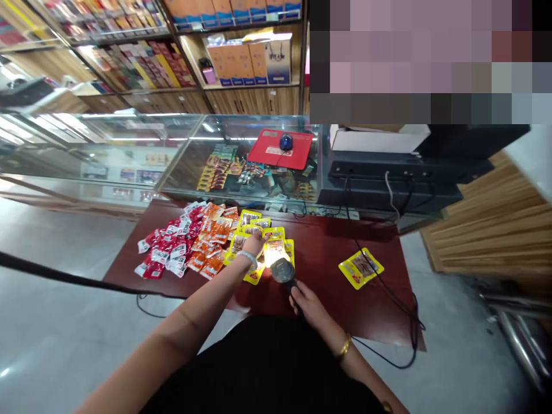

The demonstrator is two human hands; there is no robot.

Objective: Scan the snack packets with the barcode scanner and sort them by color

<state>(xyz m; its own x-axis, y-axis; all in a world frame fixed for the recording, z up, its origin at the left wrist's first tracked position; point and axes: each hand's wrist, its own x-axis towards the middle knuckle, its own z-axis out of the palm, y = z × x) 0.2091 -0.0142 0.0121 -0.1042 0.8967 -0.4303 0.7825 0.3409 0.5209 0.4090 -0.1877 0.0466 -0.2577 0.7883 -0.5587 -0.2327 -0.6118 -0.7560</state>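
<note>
- On the brown surface (317, 282), yellow packets (236, 244) lie beside orange packets (221, 230).
- Right grip (309, 302): closed round a scanner (283, 269) lighting one yellow packet (275, 246).
- Left grip (253, 244): over yellow packets; how closed, I cannot tell.

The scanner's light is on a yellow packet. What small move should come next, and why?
Probably steady the lit packet with the left hand: the handheld scanner in the right hand throws its light on that packet, the left hand is close by its left edge, and other yellow packets lie crowded around it.
</note>
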